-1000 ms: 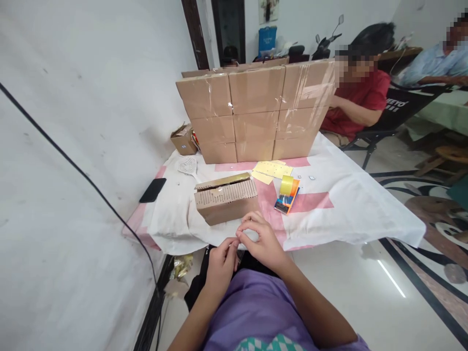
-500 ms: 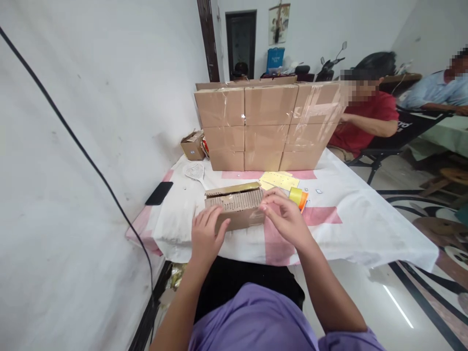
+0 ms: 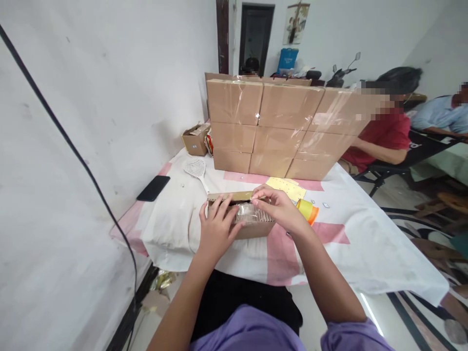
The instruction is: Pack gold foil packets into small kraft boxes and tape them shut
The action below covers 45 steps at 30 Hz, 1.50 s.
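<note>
A small cardboard box (image 3: 252, 232) sits near the table's front edge, its back flap (image 3: 234, 196) raised. Corrugated pieces show in rows inside its top, and a shiny clear strip (image 3: 247, 213) lies over them. My left hand (image 3: 217, 228) lies on the box's left side, fingers spread over the top. At the right end, my right hand (image 3: 278, 207) pinches thumb and fingertips together by the flap; what is in the pinch is too small to make out. Just right of that hand lies a yellow and orange roll (image 3: 306, 210).
Behind stands a taped block of cardboard boxes (image 3: 278, 129). A white slotted scoop (image 3: 196, 169), a black phone (image 3: 153, 188) and yellow dotted sheets (image 3: 287, 187) lie on the cloth (image 3: 380, 243). A small open carton (image 3: 195, 144) is by the wall. A person in red (image 3: 393, 129) sits at right.
My left hand has moved onto the box top with its fingers spread. My right hand has shifted to the flap, and a clear strip now shows over the corrugated pieces. The view has turned slightly.
</note>
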Motion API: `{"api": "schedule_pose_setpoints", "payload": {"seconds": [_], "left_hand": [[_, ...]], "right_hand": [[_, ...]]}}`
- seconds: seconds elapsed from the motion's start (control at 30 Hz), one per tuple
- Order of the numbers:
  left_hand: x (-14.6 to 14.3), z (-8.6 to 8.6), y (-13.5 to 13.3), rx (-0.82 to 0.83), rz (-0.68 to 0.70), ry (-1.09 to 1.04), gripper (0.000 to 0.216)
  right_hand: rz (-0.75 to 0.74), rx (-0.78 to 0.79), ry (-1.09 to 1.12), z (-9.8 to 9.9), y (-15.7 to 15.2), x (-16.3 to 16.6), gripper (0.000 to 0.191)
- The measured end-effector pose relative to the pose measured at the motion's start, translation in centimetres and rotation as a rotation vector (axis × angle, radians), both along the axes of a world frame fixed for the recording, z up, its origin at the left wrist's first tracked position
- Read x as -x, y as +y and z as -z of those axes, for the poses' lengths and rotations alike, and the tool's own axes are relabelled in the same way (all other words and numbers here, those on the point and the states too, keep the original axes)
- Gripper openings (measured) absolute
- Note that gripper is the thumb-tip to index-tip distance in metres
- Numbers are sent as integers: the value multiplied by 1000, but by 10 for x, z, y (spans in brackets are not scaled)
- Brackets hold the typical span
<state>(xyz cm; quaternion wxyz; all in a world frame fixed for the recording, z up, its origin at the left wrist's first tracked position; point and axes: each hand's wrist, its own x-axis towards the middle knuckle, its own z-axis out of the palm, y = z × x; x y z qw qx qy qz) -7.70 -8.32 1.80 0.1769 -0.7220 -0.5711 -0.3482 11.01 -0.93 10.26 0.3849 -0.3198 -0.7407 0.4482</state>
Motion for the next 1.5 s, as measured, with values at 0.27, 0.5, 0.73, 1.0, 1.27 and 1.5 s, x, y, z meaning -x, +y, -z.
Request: {"api": "schedule_pose_setpoints", "payload": {"seconds": [0.27,0.5,0.73,1.0,1.27,1.5], "left_hand": [[-1,11,4,-130,-56,-110,41],[0,12,2,-72,-5,-50,25],[-3,19,2,-138,43,-112,19],[-6,20,1,-154,41,-157,16],[-3,18,0,-128,62,-121,20],[2,-23,15,-35,161,59,17]], "right_hand": [[18,-60,-157,13,39,25,18],[43,-130,-267,31,53,34,13],[114,-356,-502,47,59,36,10],[541,-524,-669,42,70,25,20],[30,-176,-489,41,75,-54,33],[-56,186,-279,79,50,-64,78]]}}
